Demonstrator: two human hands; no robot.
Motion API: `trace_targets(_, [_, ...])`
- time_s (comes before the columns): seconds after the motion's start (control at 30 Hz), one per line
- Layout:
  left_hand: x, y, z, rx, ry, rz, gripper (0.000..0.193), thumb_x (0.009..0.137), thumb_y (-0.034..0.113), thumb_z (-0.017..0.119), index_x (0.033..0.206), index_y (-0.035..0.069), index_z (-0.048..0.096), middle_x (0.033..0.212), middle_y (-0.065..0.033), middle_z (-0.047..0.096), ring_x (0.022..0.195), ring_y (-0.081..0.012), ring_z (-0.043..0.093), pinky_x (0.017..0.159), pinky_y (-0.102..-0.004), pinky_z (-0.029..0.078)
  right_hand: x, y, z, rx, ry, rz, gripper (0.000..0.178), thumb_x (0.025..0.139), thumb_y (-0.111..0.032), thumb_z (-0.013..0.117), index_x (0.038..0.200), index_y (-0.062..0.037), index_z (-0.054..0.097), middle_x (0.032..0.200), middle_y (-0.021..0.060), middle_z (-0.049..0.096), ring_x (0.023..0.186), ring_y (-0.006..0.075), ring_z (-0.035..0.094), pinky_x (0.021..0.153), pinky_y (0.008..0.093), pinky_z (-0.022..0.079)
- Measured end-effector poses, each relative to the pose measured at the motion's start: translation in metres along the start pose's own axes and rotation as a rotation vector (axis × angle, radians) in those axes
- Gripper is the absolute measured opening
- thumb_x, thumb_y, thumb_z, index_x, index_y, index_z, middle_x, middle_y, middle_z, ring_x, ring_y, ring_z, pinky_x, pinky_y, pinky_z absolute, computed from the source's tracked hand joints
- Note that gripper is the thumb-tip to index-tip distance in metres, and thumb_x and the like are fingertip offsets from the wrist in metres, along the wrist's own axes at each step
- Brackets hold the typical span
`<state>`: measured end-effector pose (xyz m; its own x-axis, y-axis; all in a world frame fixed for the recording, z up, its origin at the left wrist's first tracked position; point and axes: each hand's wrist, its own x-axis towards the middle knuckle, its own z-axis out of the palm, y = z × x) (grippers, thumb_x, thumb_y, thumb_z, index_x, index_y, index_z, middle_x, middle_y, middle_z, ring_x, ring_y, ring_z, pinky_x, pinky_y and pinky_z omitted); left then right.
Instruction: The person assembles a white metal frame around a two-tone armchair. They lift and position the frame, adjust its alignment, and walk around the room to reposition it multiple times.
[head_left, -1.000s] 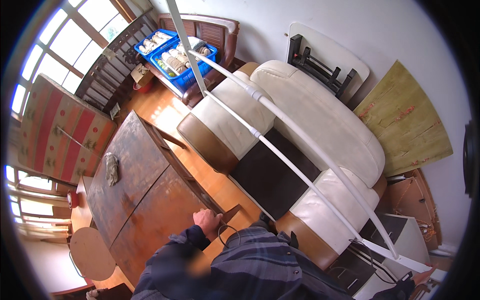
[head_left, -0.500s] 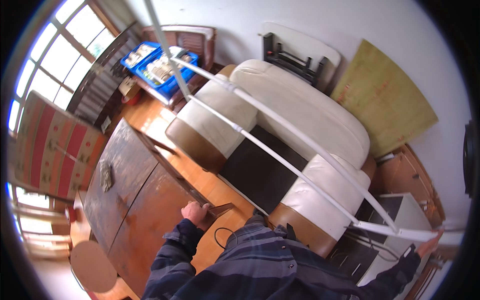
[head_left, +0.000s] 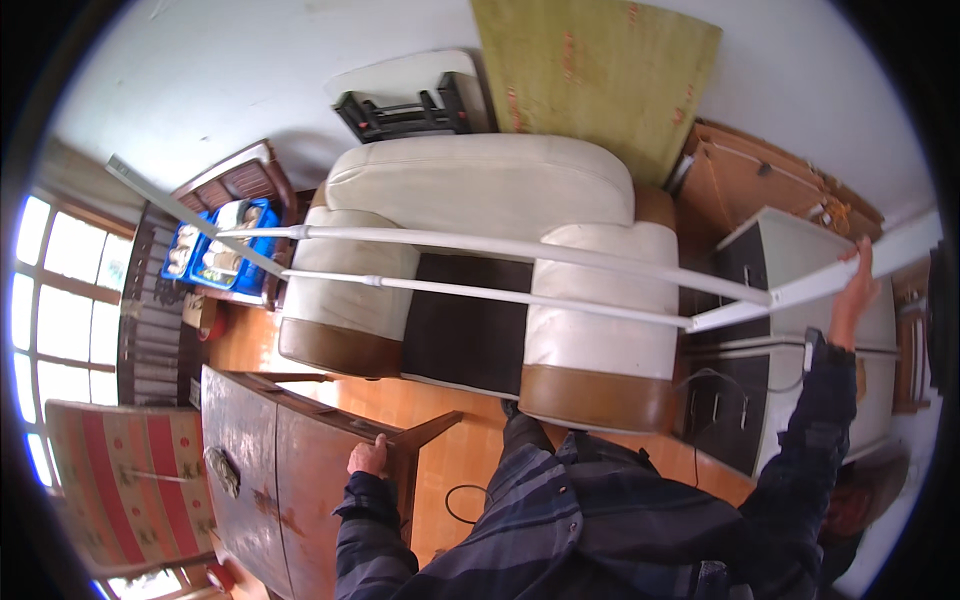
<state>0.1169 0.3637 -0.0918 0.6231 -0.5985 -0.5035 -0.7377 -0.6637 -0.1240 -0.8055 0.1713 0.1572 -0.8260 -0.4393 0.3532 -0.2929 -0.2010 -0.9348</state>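
Note:
A long white metal frame (head_left: 480, 243), two thin parallel rails joined by a flat bar at each end, stretches across the view in front of the sofa. My right hand (head_left: 853, 292), arm reaching out to the right, is closed around the frame's right end bar. The far left end bar (head_left: 190, 213) slants up in front of the blue crates. At the near corner of a worn brown wooden table (head_left: 325, 470), my left hand (head_left: 368, 456) grips the edge with curled fingers. A crumpled grey glove-like cloth (head_left: 222, 472) lies on the tabletop.
A cream and brown sofa (head_left: 480, 180) faces me. Black-and-white cabinets (head_left: 805, 400) stand right; blue crates (head_left: 225, 265) sit at the far left. A folded table (head_left: 410, 95) and yellowish board (head_left: 600, 75) lean against the wall. Someone's head (head_left: 862, 498) shows at lower right.
My view has turned right, so the sofa and frame now lie nearly level across it. My right hand appears higher, still on the end bar. My left hand stays on the table edge.

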Motion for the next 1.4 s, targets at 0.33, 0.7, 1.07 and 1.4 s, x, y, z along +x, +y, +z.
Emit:
trace_targets(0.33, [0.012, -0.009, 0.007, 0.061, 0.029, 0.223, 0.076, 0.096, 0.065, 0.05, 0.102, -0.005, 0.078, 0.105, -0.0323, 0.072, 0.108, -0.0451, 0.068, 0.098, -0.051, 0.051, -0.016, -0.02, 0.022, -0.169, -0.005, -0.18, 0.038, 0.093, -0.034, 0.074, 0.07, -0.0051, 0.066, 0.07, 0.0052, 0.064, 0.066, 0.0134, 0.059, 0.068, 0.0306, 0.046])
trace_targets(0.7, [0.006, -0.011, 0.005, -0.096, -0.008, 0.17, 0.079, 0.098, 0.066, 0.049, 0.099, -0.008, 0.076, 0.099, -0.0322, 0.072, 0.096, -0.0469, 0.07, 0.091, -0.052, 0.053, -0.011, -0.024, 0.034, -0.101, -0.002, -0.126, 0.038, 0.093, -0.027, 0.069, 0.065, -0.0017, 0.065, 0.065, 0.0061, 0.066, 0.064, 0.0145, 0.063, 0.068, 0.0292, 0.049])
trace_targets(1.07, [-0.086, 0.122, 0.04, -0.262, 0.277, 0.275, 0.065, 0.099, 0.055, 0.058, 0.094, -0.009, 0.069, 0.098, -0.0321, 0.071, 0.097, -0.0461, 0.068, 0.087, -0.0517, 0.052, -0.009, -0.018, 0.022, -0.055, -0.178, -0.159, 0.033, 0.096, -0.022, 0.068, 0.071, -0.0012, 0.064, 0.07, 0.0035, 0.063, 0.07, 0.0146, 0.064, 0.067, 0.0287, 0.048])
trace_targets(1.4, [-0.258, 0.241, 0.115, -0.345, -0.186, 0.318, 0.052, 0.098, 0.044, 0.063, 0.082, -0.005, 0.065, 0.065, -0.0177, 0.069, 0.06, -0.0283, 0.069, 0.061, -0.0409, 0.053, 0.006, -0.002, -0.005, 0.16, -0.752, 0.045, 0.015, 0.092, -0.017, 0.065, 0.091, -0.0049, 0.056, 0.067, 0.0005, 0.054, 0.065, 0.01, 0.053, 0.066, 0.0282, 0.045])
